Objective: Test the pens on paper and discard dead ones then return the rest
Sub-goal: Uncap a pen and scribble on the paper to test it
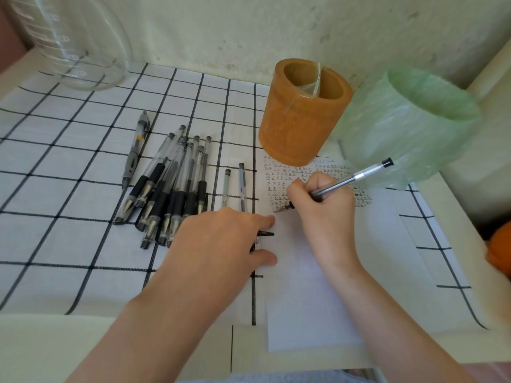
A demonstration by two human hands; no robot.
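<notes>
My right hand grips a clear pen, its tip touching the white paper just below rows of small written marks. My left hand rests on the paper's left edge and holds a black pen cap between thumb and forefinger. A pile of several clear pens with black grips lies left of the paper. Two slim pens lie between the pile and the paper. A grey pen lies apart at the far left of the pile.
An orange pen holder stands on the paper's top edge. A bin lined with a green bag stands right of it. A clear plastic jug is at the back left. Checked cloth covers the table. An orange object is at the right edge.
</notes>
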